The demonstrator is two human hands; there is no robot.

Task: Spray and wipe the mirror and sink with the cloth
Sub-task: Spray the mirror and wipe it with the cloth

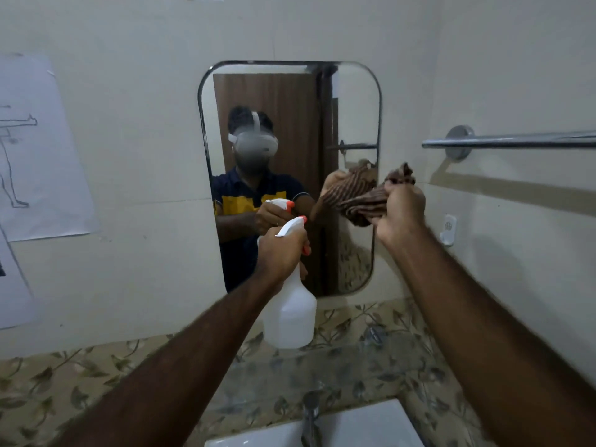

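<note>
**Bottle up at the mirror, cloth on the glass edge**

Far left: paper sheets point(42, 146) taped to the wall, not your concern. Moving in, your left hand point(281, 250) is wrapped tight around the neck of the spray bottle point(290, 314), a finger over the orange trigger, nozzle aimed at the lower middle of the mirror point(290, 101). The bottle hangs upright, clear of the counter. Translucent plastic, looks light; can't tell the fill level, so expect some slosh. The smooth wall may go slippery once wet. Hold it by the neck under the trigger head, as you do now, not by the belly.

Mirror is wall-mounted above the patterned counter point(64, 375), rounded corners. Glass is fragile, so press flat and evenly, no jabbing at the edges.

Next right: your right hand point(400, 211) is clenched on the brown striped cloth point(364, 201), bunched into a wad, its loose end touching the mirror's right edge. It's soft and floppy and will trail wherever it isn't gripped. A flatter pad under the palm would probably wipe better than a fist.

Further right, a chrome towel rail point(516, 140) and a small wall hook point(449, 229).

Bottom centre: the faucet point(310, 421) and the white sink point(371, 427), just below the hands, not yet touched. Judging by this, you're at the mirror step; sink comes later.
</note>
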